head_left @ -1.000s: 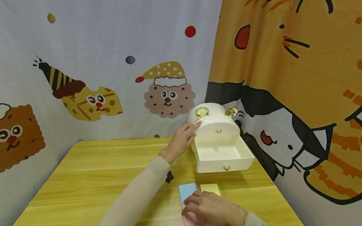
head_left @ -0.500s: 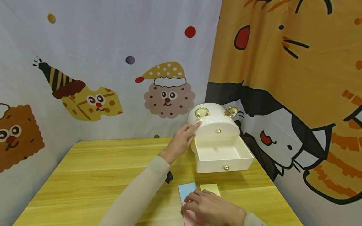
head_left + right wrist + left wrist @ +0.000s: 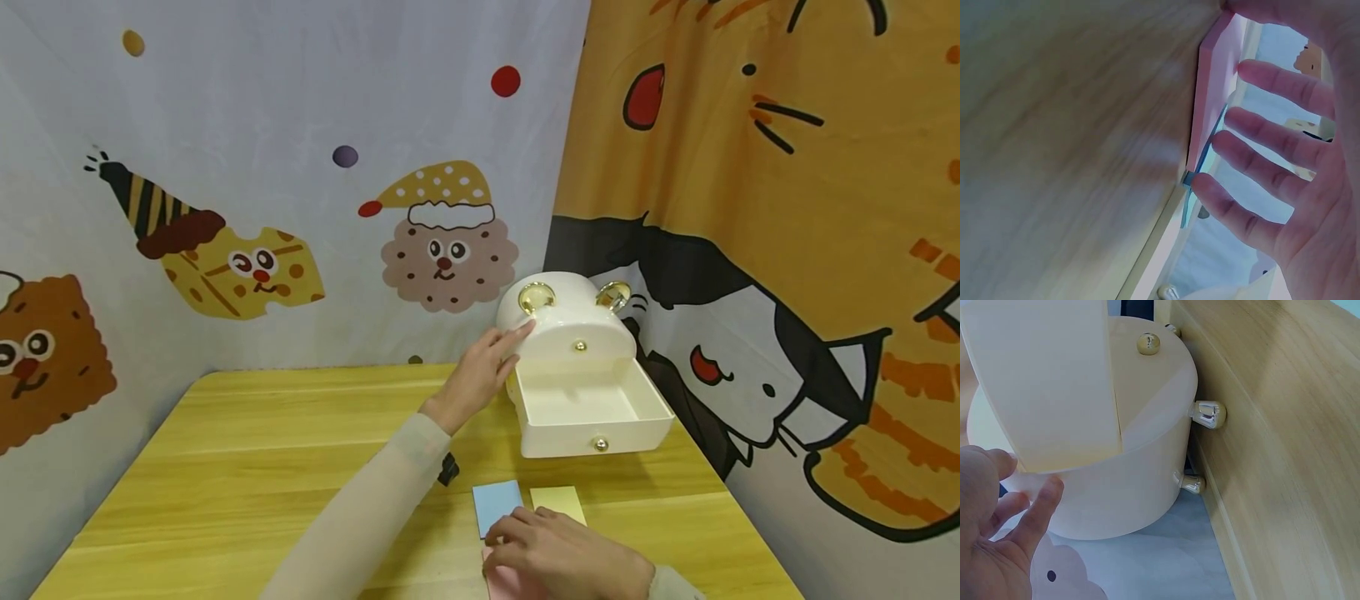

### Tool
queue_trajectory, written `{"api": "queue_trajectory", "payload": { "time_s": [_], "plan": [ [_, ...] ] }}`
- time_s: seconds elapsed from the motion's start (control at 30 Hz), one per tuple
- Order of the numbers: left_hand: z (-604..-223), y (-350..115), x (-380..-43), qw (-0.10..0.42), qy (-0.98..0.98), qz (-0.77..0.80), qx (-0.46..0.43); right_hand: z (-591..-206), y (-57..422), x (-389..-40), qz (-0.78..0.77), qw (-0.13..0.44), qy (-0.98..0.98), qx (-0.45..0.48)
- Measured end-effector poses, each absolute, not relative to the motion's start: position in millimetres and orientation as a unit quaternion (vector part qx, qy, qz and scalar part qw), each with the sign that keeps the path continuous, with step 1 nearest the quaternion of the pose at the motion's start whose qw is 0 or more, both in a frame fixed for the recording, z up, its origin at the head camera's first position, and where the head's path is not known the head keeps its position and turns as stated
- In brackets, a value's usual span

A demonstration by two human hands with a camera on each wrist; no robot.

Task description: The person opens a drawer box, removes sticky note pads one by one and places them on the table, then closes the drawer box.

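A glossy white storage box (image 3: 566, 287) with gold ear-shaped trims stands at the back right. Its lower drawer (image 3: 555, 442), with a gold knob, is pulled out and shows nothing inside. My left hand (image 3: 474, 382) rests its fingertips on the box's left side, fingers loosely extended. In the left wrist view those fingers touch the white wall (image 3: 1122, 500) beside the drawer. Nearer me, my right hand (image 3: 566, 554) lies over a pink sticky-note pad (image 3: 513, 582), fingers spread along it in the right wrist view. Beyond its fingertips are a blue pad (image 3: 495, 504) and a yellow pad (image 3: 558, 500).
A wooden table (image 3: 262, 467) fills the lower view. A small black object (image 3: 448, 471) lies beside my left sleeve, partly hidden by it. Printed cartoon curtains (image 3: 420, 100) hang behind the table and on the right, close to the box.
The pink pad has shifted slightly toward me, and a narrow strip of table now shows between it and the blue pad. My left hand and the drawer have stayed put.
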State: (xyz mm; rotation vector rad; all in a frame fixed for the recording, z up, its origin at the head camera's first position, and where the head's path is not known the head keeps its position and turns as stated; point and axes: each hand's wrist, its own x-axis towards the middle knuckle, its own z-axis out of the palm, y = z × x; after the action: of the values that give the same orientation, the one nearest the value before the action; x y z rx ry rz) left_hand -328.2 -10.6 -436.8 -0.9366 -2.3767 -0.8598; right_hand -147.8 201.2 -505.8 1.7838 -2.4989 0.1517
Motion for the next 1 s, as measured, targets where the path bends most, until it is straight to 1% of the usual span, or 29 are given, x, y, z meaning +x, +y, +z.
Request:
{"api": "queue_trajectory", "payload": {
  "time_s": [0.4,0.57,0.63,0.73,0.87,1.0],
  "plan": [
    [-437,-11,-327,0.219,-0.862,-0.309,-0.337,-509,199,-146,0.032,0.049,-0.828,0.558],
    [-436,-11,-327,0.224,-0.859,-0.311,-0.34,-509,200,-147,0.048,0.041,-0.835,0.546],
    [-436,-11,-327,0.228,-0.858,-0.308,-0.342,-508,200,-147,0.06,0.051,-0.837,0.541],
    [-437,-12,-328,0.231,-0.858,-0.304,-0.344,-507,202,-148,0.086,0.096,-0.836,0.534],
    [-438,-12,-328,0.23,-0.858,-0.302,-0.345,-503,205,-154,0.123,0.184,-0.82,0.528],
    [-437,-12,-329,0.234,-0.856,-0.302,-0.348,-497,209,-164,0.142,0.261,-0.803,0.517]
  ]
}}
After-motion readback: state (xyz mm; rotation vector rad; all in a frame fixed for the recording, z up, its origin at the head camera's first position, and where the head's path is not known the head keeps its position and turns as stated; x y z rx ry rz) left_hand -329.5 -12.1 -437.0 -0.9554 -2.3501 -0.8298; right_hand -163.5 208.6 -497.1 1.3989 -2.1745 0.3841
